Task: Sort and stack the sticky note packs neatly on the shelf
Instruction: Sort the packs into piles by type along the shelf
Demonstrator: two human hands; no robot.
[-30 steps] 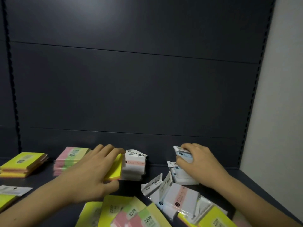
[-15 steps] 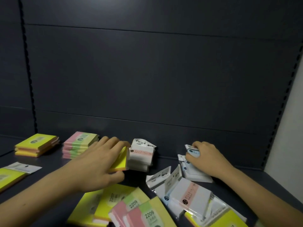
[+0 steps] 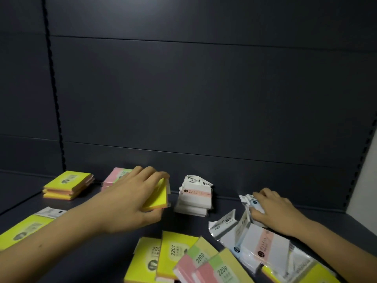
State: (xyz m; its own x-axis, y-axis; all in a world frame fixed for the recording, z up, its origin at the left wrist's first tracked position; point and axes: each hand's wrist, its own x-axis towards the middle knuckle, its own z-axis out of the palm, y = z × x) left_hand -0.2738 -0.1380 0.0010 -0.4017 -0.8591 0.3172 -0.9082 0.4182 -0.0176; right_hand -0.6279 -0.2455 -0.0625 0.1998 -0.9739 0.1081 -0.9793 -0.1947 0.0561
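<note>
- Yellow pack (image 3: pixel 156 198) is in the left hand (image 3: pixel 130 203), held on edge just above the shelf (image 3: pixel 326 223), between the pink/green stack (image 3: pixel 117 177) and the white stack (image 3: pixel 194 198). Thumb under, fingers curled over the top edge, closed on it.
- Right hand (image 3: pixel 273 209) is pressed on a blue-label white pack (image 3: pixel 252 201) near the back wall (image 3: pixel 204 99). Fingers bent over it; looks like a grip, but can't tell if it's lifted or just pinned.
- Step, my read: yellow pack goes to the yellow stack (image 3: pixel 68 185) far left. Lay it flat, label up, square the edges w/ the stack below, then let go.
- Carry it over or in front of the pink/green stack, not through it; that stack sits right in the path and is partly hidden behind the left hand.
- White stack is uneven, wrapper flaps sticking up, just beside the yellow pack. Easy to knock w/ the pack corner on the swing.
- Blue-label pack prob. needs its own pile, apart from the pink-label white ones.
- Unsorted heap in front: yellow packs (image 3: pixel 151 260), pink/green packs (image 3: pixel 206 266), white packs (image 3: pixel 255 248) overlapping at odd angles. Forearms pass over it; a low elbow drags them.
- One more yellow pack (image 3: pixel 22 231) lies loose at front left w/ a white pack (image 3: pixel 51 212) behind it.
- Lots left to sort.
</note>
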